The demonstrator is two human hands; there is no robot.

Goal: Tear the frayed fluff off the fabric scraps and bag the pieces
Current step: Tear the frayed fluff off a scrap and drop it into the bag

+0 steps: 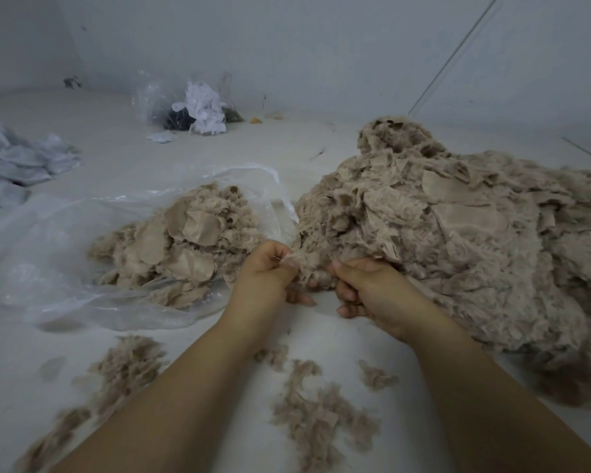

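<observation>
A big heap of beige fabric scraps (458, 240) with fluffy frayed edges fills the right side. My left hand (270, 278) pinches the frayed fluff of one scrap (313, 269) at the heap's near-left edge. My right hand (376, 291) grips the same scrap from the other side. A clear plastic bag (48, 261) lies open on the left, holding a smaller mound of beige pieces (181, 247). Torn-off fluff (311, 414) is scattered in front of me, between and beside my forearms.
A second clear bag (171, 104) with white and dark scraps stands at the back by the wall. Pale grey-white fabric (17, 162) is piled at the far left. A thin rod (454, 56) leans against the wall at the back right. The surface is white.
</observation>
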